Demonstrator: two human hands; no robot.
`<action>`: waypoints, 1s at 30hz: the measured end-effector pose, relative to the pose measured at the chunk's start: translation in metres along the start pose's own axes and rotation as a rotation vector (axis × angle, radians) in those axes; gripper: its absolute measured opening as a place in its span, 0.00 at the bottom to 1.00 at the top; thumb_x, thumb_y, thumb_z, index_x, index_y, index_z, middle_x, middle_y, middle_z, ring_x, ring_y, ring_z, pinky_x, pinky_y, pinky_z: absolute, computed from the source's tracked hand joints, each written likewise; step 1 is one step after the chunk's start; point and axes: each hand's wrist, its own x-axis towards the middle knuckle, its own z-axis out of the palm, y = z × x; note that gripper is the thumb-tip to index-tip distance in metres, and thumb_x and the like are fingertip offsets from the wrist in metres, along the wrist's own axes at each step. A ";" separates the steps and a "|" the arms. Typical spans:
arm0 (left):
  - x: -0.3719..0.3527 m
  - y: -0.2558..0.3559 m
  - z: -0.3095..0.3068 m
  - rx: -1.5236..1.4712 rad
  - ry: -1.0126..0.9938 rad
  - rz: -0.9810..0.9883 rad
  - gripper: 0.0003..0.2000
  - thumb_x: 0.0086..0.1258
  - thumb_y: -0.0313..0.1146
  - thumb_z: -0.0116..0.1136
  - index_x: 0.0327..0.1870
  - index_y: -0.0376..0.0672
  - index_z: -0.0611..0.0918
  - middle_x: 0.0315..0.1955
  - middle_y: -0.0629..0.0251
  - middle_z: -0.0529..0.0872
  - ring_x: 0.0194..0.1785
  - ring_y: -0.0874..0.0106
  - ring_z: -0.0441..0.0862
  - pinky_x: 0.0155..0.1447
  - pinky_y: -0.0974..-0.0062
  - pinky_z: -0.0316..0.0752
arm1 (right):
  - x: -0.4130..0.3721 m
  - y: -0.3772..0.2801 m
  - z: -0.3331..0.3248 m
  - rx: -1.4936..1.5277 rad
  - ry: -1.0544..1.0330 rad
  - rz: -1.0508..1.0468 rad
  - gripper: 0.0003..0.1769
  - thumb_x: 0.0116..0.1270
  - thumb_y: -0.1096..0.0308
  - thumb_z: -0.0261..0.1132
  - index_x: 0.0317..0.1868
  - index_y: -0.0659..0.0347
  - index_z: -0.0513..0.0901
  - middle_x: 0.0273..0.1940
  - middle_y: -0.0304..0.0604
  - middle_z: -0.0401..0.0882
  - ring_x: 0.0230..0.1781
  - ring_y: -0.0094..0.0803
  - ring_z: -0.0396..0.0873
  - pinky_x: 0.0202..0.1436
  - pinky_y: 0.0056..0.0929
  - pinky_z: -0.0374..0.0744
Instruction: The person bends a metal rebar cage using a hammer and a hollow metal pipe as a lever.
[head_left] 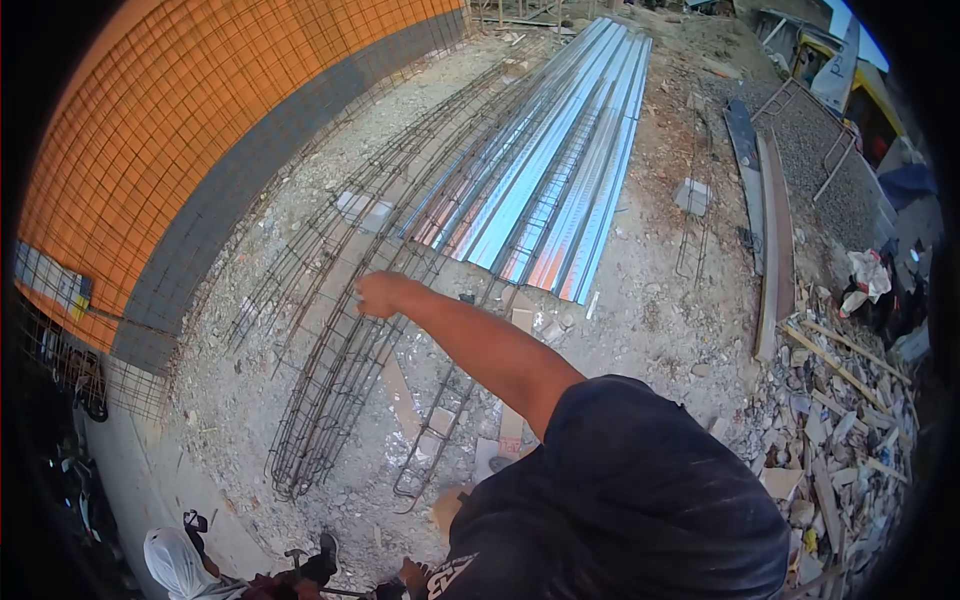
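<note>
My right arm stretches out to the left, and my right hand (pixel 382 295) is over a bundle of long rebar cages (pixel 335 400). Its fingers look curled in; whether they grip one of the bars is too small to tell. The cages are brown steel bars with many stirrups, lying lengthwise on the stony ground. A narrower rebar cage (pixel 447 415) lies to the right of them, its bent ends toward me. I cannot make out my left hand.
Shiny corrugated metal sheets (pixel 545 170) lie ahead. Steel mesh stands before an orange wall (pixel 190 110) at left. A person in a white head covering (pixel 180 565) is low at left, near a hammer (pixel 295 554). Rubble (pixel 825 460) and long boards (pixel 775 250) line the right.
</note>
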 end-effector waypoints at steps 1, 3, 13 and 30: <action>0.003 0.008 -0.012 0.031 -0.005 0.030 0.21 0.64 0.46 0.44 0.50 0.38 0.71 0.40 0.59 0.77 0.36 0.62 0.77 0.37 0.62 0.71 | 0.035 -0.051 -0.035 -0.059 0.024 -0.071 0.22 0.55 0.52 0.59 0.41 0.63 0.78 0.41 0.52 0.79 0.44 0.48 0.76 0.45 0.41 0.74; 0.003 0.023 -0.031 0.116 -0.027 0.082 0.21 0.64 0.46 0.45 0.50 0.37 0.71 0.41 0.59 0.77 0.37 0.62 0.77 0.37 0.62 0.71 | 0.056 -0.147 -0.117 -0.083 0.222 -0.126 0.16 0.54 0.58 0.60 0.39 0.58 0.82 0.41 0.45 0.80 0.43 0.37 0.78 0.44 0.33 0.75; -0.030 -0.022 0.028 0.078 -0.219 0.121 0.22 0.64 0.45 0.46 0.51 0.36 0.70 0.44 0.55 0.77 0.41 0.63 0.78 0.38 0.65 0.73 | 0.088 -0.205 -0.186 0.272 0.346 0.076 0.16 0.58 0.60 0.56 0.39 0.64 0.80 0.37 0.45 0.81 0.40 0.35 0.79 0.46 0.31 0.75; -0.058 -0.104 0.004 -0.485 0.117 -0.115 0.23 0.66 0.46 0.44 0.54 0.38 0.69 0.45 0.55 0.76 0.41 0.62 0.78 0.39 0.63 0.73 | -0.588 0.292 0.218 0.032 -1.216 0.520 0.23 0.56 0.53 0.58 0.45 0.63 0.77 0.41 0.56 0.77 0.46 0.42 0.76 0.44 0.37 0.73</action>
